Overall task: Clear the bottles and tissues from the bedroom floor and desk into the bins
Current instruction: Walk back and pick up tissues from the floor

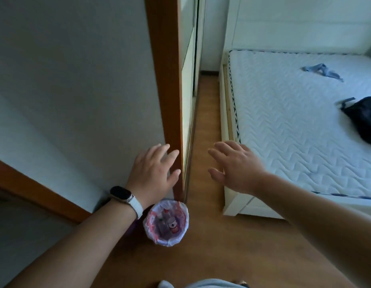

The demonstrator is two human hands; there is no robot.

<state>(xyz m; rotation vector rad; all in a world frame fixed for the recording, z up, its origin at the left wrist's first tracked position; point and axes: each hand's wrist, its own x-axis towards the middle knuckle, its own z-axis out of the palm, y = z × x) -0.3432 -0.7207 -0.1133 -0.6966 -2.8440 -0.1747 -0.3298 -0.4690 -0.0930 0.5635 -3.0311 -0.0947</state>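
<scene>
down on the wooden floor (232, 252), just beside the corner of the wall, stands a small bin (167, 223) lined with a plastic bag; at least one bottle with a red label lies inside it, though the rest of its contents are too small to make out. no loose bottle or tissue shows anywhere on the visible floor.

above the bin, the left hand (152, 173) hangs open with fingers spread and nothing in it, a watch (123, 196) on its wrist, close to the brown door frame (165, 90). the right hand (236, 165) is likewise open and empty, reaching forward over the gap between the frame and the bed (294, 121). on the mattress lie a blue cloth (321, 71) and a dark bag (363, 119).

judging from the empty hands, a drop looks done and the step now is finding more litter. doing that well probably means scanning the strip of floor beside the bed, then turning toward the desk, which is out of view.
</scene>
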